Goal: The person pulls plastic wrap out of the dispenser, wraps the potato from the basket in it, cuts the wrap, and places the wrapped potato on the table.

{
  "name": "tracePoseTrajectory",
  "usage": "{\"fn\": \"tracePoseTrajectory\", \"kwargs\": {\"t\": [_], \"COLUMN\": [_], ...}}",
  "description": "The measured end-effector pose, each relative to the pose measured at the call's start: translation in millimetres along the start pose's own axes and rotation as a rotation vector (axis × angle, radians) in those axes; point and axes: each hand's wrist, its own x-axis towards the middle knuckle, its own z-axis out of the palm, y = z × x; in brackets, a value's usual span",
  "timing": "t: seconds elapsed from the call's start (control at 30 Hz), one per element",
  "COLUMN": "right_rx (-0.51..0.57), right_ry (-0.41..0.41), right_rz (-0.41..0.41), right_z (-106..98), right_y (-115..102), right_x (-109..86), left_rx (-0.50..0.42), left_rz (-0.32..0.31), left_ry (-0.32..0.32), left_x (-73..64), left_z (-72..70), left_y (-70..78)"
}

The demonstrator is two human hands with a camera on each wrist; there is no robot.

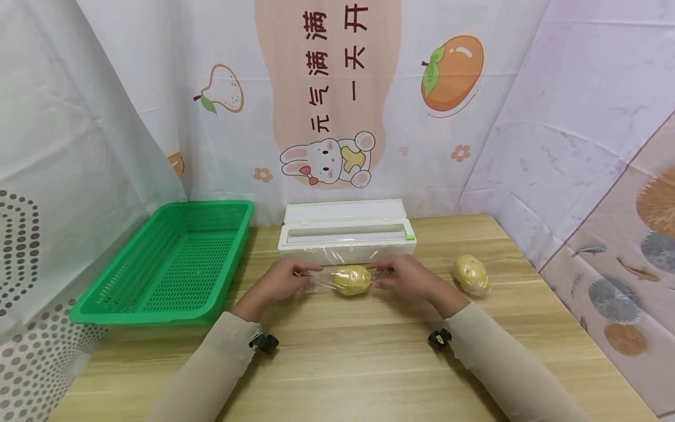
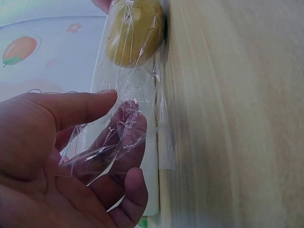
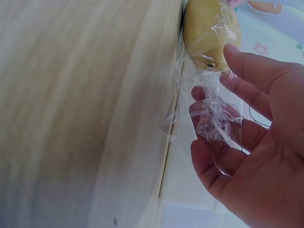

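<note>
A yellow potato (image 1: 351, 280) lies on the table inside clear plastic wrap, whose loose ends stick out on both sides. My left hand (image 1: 279, 280) holds the left end of the wrap (image 2: 124, 85), with curled fingers behind the film and the thumb in front. At the other side, my right hand (image 1: 408, 278) has its fingers curled round the bunched right end of the wrap (image 3: 213, 116); its thumb is close to the potato. Just behind stands a white plastic wrap dispenser (image 1: 343, 253) with its lid raised and a roll inside.
Another potato (image 1: 471, 275), covered in film, sits to the right beyond my right wrist. A green perforated basket (image 1: 153, 316) stands on the left of the wooden table (image 1: 348, 363). Printed curtains (image 1: 227, 152) hang behind the table and along both sides.
</note>
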Motion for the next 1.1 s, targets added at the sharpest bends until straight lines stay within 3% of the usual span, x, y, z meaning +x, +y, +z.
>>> {"fn": "tracePoseTrajectory", "kwargs": {"t": [0.4, 0.57, 0.7, 0.87, 1.1], "right_rx": [0.02, 0.031, 0.052, 0.049, 0.038], "right_ry": [0.0, 0.008, 0.039, 0.138, 0.415], "right_rz": [0.019, 0.015, 0.035, 0.048, 0.126], "right_z": [0.7, -0.5, -4.8, -14.7, -30.0], "right_y": [-1.8, -0.6, -0.4, -1.6, 1.9], "right_x": [-2.0, -2.6, -4.7, -7.0, -4.8], "left_rx": [-0.037, -0.019, 0.0, 0.017, 0.076], "left_rz": [-0.01, 0.021, 0.001, -0.019, -0.03], "left_ry": [0.002, -0.015, -0.005, 0.024, 0.069], "left_x": [-2.2, -3.2, -3.5, -3.5, -0.3], "left_z": [-0.9, -3.1, -5.1, -6.2, -9.3], "left_y": [0.3, 1.3, 2.1, 10.1, 31.0]}}
